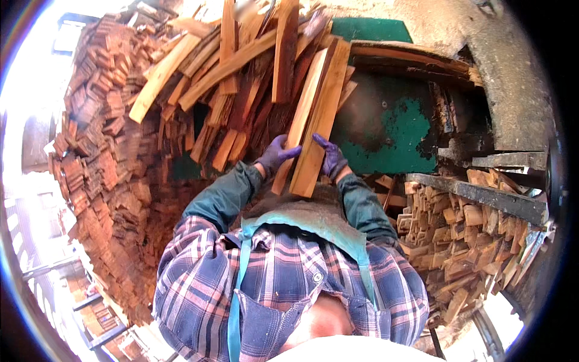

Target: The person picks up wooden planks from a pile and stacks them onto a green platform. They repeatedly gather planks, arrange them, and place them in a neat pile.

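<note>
Two long, pale wooden boards lie side by side in front of my chest, their far ends raised toward the loose wood. My left hand [277,154], in a purple glove, grips the left board [308,99] near its close end, with the fingers partly hidden. At the outer edge of the right board [324,114], my right hand [332,157], gloved the same way, holds on with the thumb over the top; its other fingers are mostly hidden. A narrow gap runs between the two boards. Below their near ends is the blue-green apron [307,220] I wear.
Loose boards [241,78] lie in a jumbled heap ahead and to the left, over a worn green metal surface [392,145]. A tall stack of cut wood [108,169] curves along my left. More wood pieces [464,241] are piled at the right under a grey beam [482,196].
</note>
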`<state>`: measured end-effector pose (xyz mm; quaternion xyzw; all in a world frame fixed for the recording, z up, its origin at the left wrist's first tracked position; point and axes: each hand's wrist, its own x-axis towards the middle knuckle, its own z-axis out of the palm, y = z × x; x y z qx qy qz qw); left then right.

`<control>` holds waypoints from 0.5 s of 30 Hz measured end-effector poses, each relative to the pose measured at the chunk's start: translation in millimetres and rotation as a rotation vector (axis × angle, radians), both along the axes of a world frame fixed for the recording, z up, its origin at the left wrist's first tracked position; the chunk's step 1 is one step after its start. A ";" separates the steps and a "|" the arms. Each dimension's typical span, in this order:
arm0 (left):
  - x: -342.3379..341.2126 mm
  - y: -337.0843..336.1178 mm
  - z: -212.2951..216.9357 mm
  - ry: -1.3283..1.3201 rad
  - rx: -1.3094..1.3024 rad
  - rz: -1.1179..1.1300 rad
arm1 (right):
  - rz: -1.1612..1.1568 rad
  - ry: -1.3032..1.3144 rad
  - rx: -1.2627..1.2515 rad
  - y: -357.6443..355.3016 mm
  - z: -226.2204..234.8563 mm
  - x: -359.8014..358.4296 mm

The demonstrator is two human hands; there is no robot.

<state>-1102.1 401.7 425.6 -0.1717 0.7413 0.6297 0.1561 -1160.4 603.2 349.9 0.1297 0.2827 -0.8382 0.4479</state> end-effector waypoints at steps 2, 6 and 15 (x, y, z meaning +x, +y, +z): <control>1.3 1.6 7.5 0.017 -0.015 0.015 | -0.045 -0.038 0.107 -1.2 23.3 -0.1; 17.1 -0.3 36.2 0.095 -0.188 -0.078 | -0.030 0.001 0.153 -11.4 84.2 6.0; 38.0 -91.8 119.5 0.353 -0.218 -0.087 | -0.198 0.048 -0.078 -111.6 131.3 49.7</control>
